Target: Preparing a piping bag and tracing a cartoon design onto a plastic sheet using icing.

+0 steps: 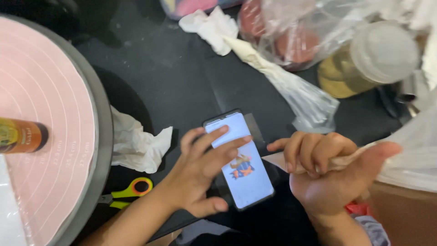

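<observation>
Gripping a soft, squashy piping bag (318,161) in a closed right hand (330,175), best held near its twisted neck, while the open left hand (202,171) fingers rest on the rigid, slippery phone (240,159) on the counter (173,77).

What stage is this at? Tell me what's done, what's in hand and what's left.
Done, apparently: a filled piping bag lies on the black table, beside crumpled paper. In hand: the left hand rests fingers on a phone showing a small colourful picture, while the right hand grips another piping bag. Left: the pink turntable holds only a small brown bottle, nothing piped.
</observation>
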